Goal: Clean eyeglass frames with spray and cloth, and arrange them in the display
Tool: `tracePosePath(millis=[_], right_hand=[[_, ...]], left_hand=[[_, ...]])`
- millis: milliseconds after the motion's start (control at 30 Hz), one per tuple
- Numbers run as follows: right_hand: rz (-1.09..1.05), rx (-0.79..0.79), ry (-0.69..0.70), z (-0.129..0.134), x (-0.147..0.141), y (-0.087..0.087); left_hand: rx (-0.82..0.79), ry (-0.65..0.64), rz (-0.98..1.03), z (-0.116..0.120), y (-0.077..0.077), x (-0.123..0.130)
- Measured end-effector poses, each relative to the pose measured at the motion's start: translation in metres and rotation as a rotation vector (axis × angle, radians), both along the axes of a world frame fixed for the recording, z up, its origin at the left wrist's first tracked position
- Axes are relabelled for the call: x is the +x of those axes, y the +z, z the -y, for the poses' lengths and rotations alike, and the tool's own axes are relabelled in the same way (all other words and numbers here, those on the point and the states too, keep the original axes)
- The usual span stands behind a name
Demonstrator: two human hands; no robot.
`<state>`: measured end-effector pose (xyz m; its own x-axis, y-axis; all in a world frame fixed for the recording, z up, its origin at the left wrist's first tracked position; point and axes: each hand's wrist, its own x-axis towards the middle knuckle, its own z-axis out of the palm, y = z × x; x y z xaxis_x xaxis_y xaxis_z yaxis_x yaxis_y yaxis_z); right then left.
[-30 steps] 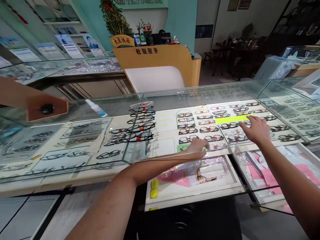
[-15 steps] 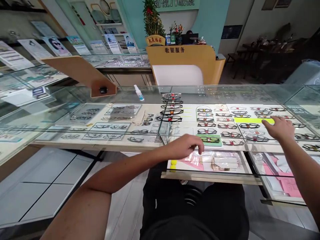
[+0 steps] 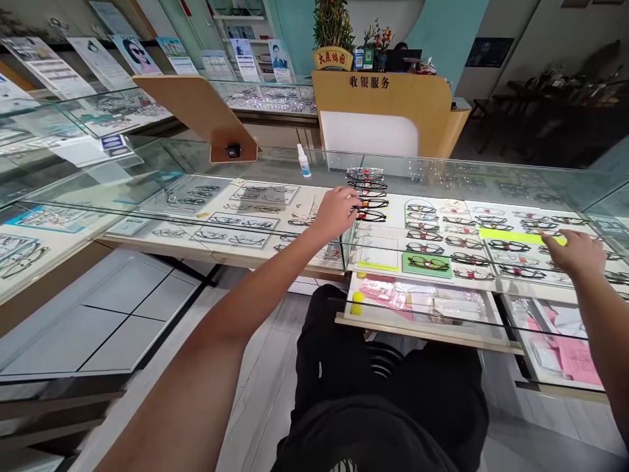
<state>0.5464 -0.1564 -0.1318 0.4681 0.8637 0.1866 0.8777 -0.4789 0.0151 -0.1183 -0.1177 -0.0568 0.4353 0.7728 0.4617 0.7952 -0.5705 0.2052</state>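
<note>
Head view: the left hand (image 3: 334,213), loosely curled and empty, sits just beside a stack of black eyeglass frames (image 3: 368,203) inside the glass display case (image 3: 491,174) at centre; the right hand (image 3: 574,254), open, spreads over the glass at right, near a yellow-green label (image 3: 521,236).
</note>
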Motion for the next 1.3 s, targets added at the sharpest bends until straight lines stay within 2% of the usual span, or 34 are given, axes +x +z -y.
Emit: tracePosePath(millis=[100,233,300,367,467,533,600,700,767,900,1100,1200,1300], right_hand=[[-0.1,-0.026,-0.075,0.002,-0.006,0.005],[-0.101,0.011,-0.058,0.003,-0.01,0.009],[-0.097,0.014,-0.044,0.004,-0.011,0.01],[-0.094,0.007,-0.04,0.004,-0.013,0.011],[-0.099,0.018,-0.045,0.005,-0.019,0.014],[-0.099,0.026,-0.042,0.006,-0.022,0.016],[-0.099,0.017,-0.045,0.007,-0.025,0.018],[-0.1,-0.007,-0.053,0.007,-0.028,0.021],[-0.099,-0.013,-0.062,0.007,-0.029,0.022],[-0.111,-0.014,-0.076,0.007,-0.031,0.023],[-0.113,0.016,-0.07,0.005,-0.028,0.022],[-0.118,0.022,-0.068,0.004,-0.025,0.02],[-0.118,0.026,-0.07,0.003,-0.024,0.019]], left_hand=[[-0.031,0.03,-0.154,-0.016,-0.006,0.009],[-0.097,0.029,-0.241,-0.033,-0.009,0.02],[-0.115,0.004,-0.232,-0.032,-0.005,0.024],[-0.129,-0.039,-0.178,-0.019,0.003,0.028],[-0.234,-0.181,-0.029,0.021,0.016,0.034],[-0.421,-0.329,0.06,0.052,0.02,0.038],[-0.648,-0.46,0.084,0.077,0.016,0.042],[-0.915,-0.539,0.028,0.09,-0.003,0.048],[-0.967,-0.517,-0.063,0.083,-0.023,0.053],[-0.87,-0.336,-0.224,0.051,-0.065,0.064],[-0.625,-0.034,-0.248,0.002,-0.115,0.082],[-0.537,0.024,-0.257,-0.016,-0.136,0.088],[-0.496,0.011,-0.28,-0.028,-0.154,0.09]])
